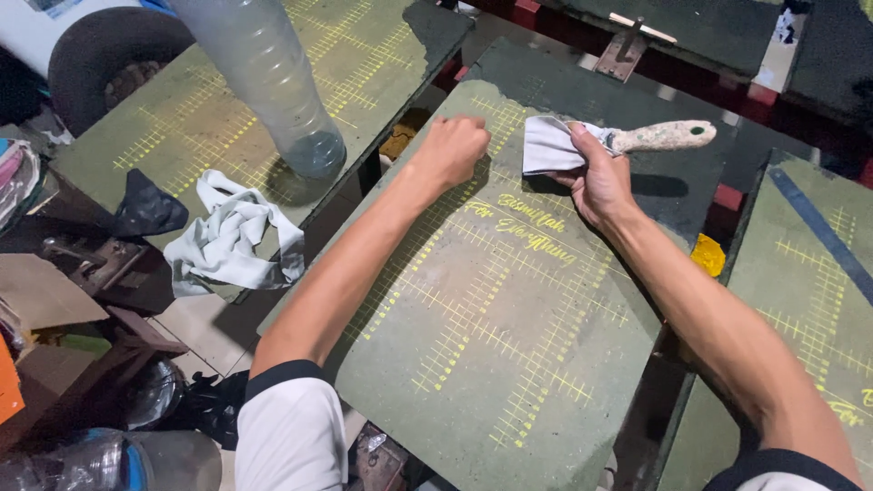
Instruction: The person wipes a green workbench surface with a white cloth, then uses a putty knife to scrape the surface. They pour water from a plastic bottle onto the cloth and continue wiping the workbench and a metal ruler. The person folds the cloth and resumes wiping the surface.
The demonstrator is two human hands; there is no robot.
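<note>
Clearly braced for steadiness: left hand [452, 148] curled into a loose fist, holding nothing, knuckles pressed onto the green printing board [509, 364] near its far edge, presumably to steady the body and keep the board from shifting. Right hand [596, 177] clamped around the neck of a scraper [627, 139], fingers also pinching a pale cloth [550, 145] folded over the blade, so blade hidden; only the speckled, paint-stained handle poking out to the right, above the dark far corner of the same board. Wrapped that way, probably for wiping the blade clean while keeping the mess off the fingers. Yellow grid lines and a short run of yellow lettering across the board, just below both hands, likely there as alignment marks. Well apart to the left, on a neighbouring board [209, 118] with the same grid: a clear plastic bottle [273, 82] lying tilted, a crumpled light rag [232, 236] draped over its near edge, and a dark scrap [145, 207] beside that, all parked within reach yet off the working surface. Further right, another gridded board [809, 291], with a yellow blob [707, 255] in the gap between.
</note>
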